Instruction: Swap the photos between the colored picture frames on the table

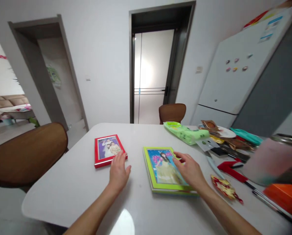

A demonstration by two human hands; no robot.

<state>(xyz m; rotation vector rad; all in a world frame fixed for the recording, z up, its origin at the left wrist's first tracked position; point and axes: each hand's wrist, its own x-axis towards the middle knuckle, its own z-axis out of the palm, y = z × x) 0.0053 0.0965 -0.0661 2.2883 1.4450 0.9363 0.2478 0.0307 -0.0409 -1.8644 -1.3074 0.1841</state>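
A red picture frame (pixel 106 150) with a family photo lies flat on the left half of the table. My left hand (pixel 118 171) reaches to its lower right corner, fingers stretched out and the thumb apart. It covers part of that corner; whether it touches the frame I cannot tell. Closer to me and to the right is a lime-green picture frame (pixel 162 173), showing a figure in a pale yellow dress on blue. Over its right edge hovers my right hand (pixel 191 169), fingers loosely bent and apart, hiding part of that edge. Neither hand grips anything.
Along the white table's (pixel 87 192) right side lie a green plastic packet (pixel 191 133), a red-handled tool (pixel 231 169), a pinkish jar (pixel 270 160), an orange box (pixel 285 199) and other clutter. Brown chairs stand at the left (pixel 30 153) and far side (pixel 172 112).
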